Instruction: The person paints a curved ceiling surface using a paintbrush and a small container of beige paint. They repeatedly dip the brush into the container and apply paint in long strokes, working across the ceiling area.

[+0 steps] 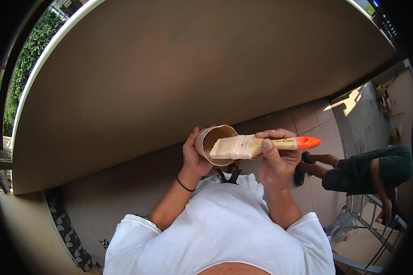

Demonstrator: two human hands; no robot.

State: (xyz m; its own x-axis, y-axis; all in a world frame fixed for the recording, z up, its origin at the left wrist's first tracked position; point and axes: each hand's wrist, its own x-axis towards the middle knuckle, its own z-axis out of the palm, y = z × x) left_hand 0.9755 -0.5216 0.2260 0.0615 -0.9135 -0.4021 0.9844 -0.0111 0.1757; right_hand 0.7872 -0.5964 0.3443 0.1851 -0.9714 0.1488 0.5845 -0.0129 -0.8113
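Observation:
My left hand [195, 155] is closed around a round, paint-smeared cup [202, 143], its open mouth tilted toward the right. Between the thumb and fingers of my right hand [280, 158] is a flat paintbrush [287, 144] with a wooden handle and an orange end. Its cream-coated bristles point left and overlap the mouth of the cup. Cream paint also covers the band above the bristles. The brush hides part of the cup's inside, so how much paint is in it cannot be seen.
A broad brown wall [179, 59] with a white edge [36, 68] rises close in front of me. At the right, another person in a dark green shirt [394, 165] stands by a metal ladder [376, 229]. Clear plastic bottles [342, 225] sit on the tiled floor [314, 121].

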